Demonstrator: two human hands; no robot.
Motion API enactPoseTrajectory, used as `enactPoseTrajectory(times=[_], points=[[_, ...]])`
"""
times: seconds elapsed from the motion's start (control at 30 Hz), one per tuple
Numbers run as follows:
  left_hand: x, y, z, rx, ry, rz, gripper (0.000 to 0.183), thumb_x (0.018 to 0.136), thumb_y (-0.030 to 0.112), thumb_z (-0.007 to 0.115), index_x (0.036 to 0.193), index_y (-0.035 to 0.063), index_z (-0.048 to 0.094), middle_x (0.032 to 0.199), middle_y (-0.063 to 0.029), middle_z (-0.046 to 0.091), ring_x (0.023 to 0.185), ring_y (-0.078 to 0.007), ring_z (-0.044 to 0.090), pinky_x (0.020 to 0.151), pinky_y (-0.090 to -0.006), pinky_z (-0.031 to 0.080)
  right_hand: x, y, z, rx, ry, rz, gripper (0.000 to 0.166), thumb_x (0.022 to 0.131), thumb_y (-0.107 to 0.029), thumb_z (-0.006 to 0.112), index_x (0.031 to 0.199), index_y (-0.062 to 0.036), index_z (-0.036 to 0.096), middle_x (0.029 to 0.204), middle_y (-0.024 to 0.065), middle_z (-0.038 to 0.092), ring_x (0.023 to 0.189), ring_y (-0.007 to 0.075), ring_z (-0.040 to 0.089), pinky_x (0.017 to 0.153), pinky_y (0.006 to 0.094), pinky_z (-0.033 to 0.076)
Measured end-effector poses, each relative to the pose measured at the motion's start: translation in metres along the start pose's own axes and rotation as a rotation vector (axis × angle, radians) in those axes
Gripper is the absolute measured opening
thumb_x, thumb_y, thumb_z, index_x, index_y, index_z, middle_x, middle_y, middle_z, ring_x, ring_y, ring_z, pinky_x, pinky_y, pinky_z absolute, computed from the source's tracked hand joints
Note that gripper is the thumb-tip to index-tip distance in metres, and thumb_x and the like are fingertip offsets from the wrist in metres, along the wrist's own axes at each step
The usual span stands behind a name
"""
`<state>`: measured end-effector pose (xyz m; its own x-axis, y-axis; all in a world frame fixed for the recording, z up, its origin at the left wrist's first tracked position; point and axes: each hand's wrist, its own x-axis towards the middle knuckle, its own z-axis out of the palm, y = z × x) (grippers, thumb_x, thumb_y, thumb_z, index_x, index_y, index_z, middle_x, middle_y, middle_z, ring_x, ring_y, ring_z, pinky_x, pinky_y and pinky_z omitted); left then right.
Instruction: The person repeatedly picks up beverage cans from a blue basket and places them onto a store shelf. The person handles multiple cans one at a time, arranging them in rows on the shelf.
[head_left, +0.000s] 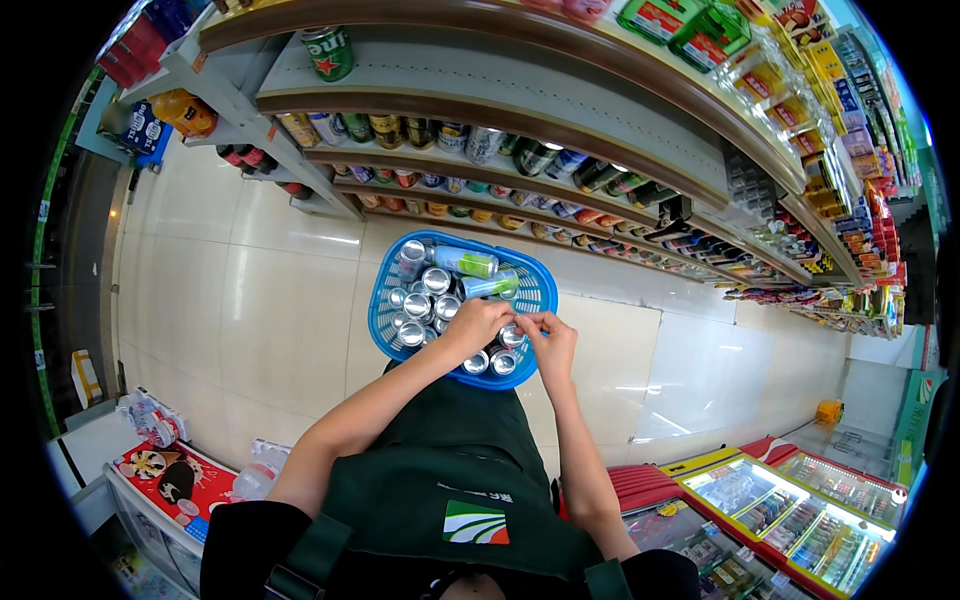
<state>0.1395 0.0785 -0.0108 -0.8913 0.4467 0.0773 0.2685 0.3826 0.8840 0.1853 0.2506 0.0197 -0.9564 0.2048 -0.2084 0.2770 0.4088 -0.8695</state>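
Note:
A blue plastic basket (551, 289) full of drink cans stands in front of me, below the shelves. Many cans stand upright with their silver ends up, such as the can (436, 280) near the middle. Two light blue and green cans (469, 261) lie on their sides at the far side. My left hand (484, 324) and my right hand (549, 334) are over the basket's right half, with their fingertips close together above the cans. Whether anything small is between the fingertips cannot be made out.
Shelves (487, 90) of cans rise beyond the basket, with one green beer can (328, 54) on an upper board. Tiled floor (292, 300) lies to the left. A display freezer (780, 510) stands at lower right, and a counter with a red top (176, 480) at lower left.

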Motion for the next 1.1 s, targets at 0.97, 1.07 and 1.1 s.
enactPoseTrajectory(times=[0.97, 1.07, 1.1], points=[[-0.059, -0.061, 0.109, 0.250, -0.264, -0.285, 0.037, 0.085, -0.001, 0.064, 0.121, 0.0013, 0.059, 0.121, -0.0184, 0.063, 0.104, -0.0422, 0.066, 0.082, -0.0507, 0.056, 0.006, 0.156, 0.071, -0.714, -0.267, 0.098, 0.067, 0.087, -0.022, 0.072, 0.144, -0.0069, 0.041, 0.147, 0.0263, 0.046, 0.097, 0.0456, 0.071, 0.079, 0.0487, 0.061], [-0.057, -0.062, 0.109, 0.247, -0.266, -0.308, 0.037, 0.085, 0.001, 0.064, 0.121, 0.0021, 0.059, 0.125, -0.0177, 0.062, 0.103, -0.0430, 0.067, 0.083, -0.0521, 0.056, 0.009, 0.153, 0.069, -0.747, -0.303, 0.085, 0.066, 0.085, -0.023, 0.074, 0.140, -0.0070, 0.042, 0.144, 0.0230, 0.049, 0.095, 0.0433, 0.072, 0.077, 0.0485, 0.062], [-0.057, -0.062, 0.109, 0.245, -0.265, -0.309, 0.037, 0.085, 0.001, 0.065, 0.122, 0.0022, 0.058, 0.125, -0.0178, 0.062, 0.103, -0.0431, 0.067, 0.084, -0.0522, 0.056, 0.011, 0.153, 0.069, -0.750, -0.318, 0.092, 0.065, 0.084, -0.023, 0.075, 0.139, -0.0069, 0.043, 0.141, 0.0224, 0.050, 0.095, 0.0430, 0.073, 0.077, 0.0483, 0.062]])
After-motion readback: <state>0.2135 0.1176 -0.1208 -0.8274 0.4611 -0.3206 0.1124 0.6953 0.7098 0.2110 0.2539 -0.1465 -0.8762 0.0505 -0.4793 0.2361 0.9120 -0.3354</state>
